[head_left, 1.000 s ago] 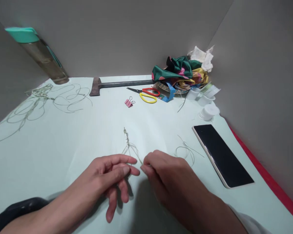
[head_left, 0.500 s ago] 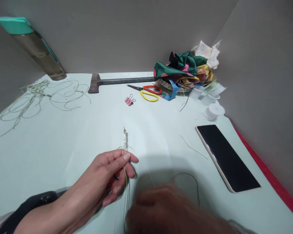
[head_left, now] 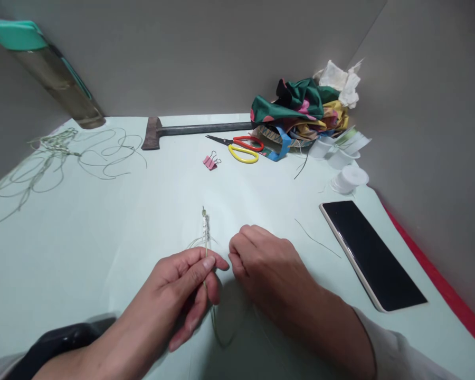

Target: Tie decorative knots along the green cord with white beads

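Pale bench (head_left: 142,211) before me. Lower centre, my left hand (head_left: 184,278) pinches knotted cord (head_left: 206,228); my right hand (head_left: 267,258) curls, grip hidden.

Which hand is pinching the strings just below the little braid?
The left hand: it clamps the strings below the braid. The right hand is curled, apart from the braid.

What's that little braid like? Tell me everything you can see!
The braid is slim, pale and bumpy, seemingly thin cord, with a greenish tip at its far end. Loose strands leave its near end; the left hand pinches some between its fingers. I can't tell whether the braid touches the table.
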The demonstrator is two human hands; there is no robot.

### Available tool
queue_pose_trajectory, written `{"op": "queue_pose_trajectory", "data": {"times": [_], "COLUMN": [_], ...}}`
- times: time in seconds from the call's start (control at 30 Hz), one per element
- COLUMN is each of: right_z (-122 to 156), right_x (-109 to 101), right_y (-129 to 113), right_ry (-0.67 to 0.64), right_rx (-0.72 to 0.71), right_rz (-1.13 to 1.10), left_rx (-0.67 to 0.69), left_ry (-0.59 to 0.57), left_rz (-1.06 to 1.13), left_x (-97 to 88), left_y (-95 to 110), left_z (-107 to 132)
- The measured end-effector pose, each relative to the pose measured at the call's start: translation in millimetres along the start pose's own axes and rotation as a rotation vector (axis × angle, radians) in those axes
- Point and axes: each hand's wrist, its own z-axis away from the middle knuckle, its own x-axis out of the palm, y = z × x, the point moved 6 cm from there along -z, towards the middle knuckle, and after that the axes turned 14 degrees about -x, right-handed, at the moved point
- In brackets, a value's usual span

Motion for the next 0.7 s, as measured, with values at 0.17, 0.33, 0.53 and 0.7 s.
{"op": "queue_pose_trajectory", "data": {"times": [0.17,0.33,0.53,0.7], "right_z": [-12.2,-14.4,-8.6,-5.8], "right_x": [-10.2,-14.2,-10.2,-11.6], "right_y": [6.4,7.9,12.3,8.6], "right_ry": [-0.001,0.024,0.004,-0.054], "right_rx": [0.089,0.159,0.279,0.373], "right_rz": [-0.155,-0.603,-0.810,-0.957], "left_rx": [0.015,0.018,0.064,0.098], "left_ry": [-0.001,0.024,0.036,0.019], "left_rz": [-0.021,-0.113,-0.250,-0.335], "left_x": [1.1,0.0,7.7,9.1], "left_y": [1.1,-3.2,3.2,-0.3], "left_z": [1.4,0.4,4.6,7.2]}}
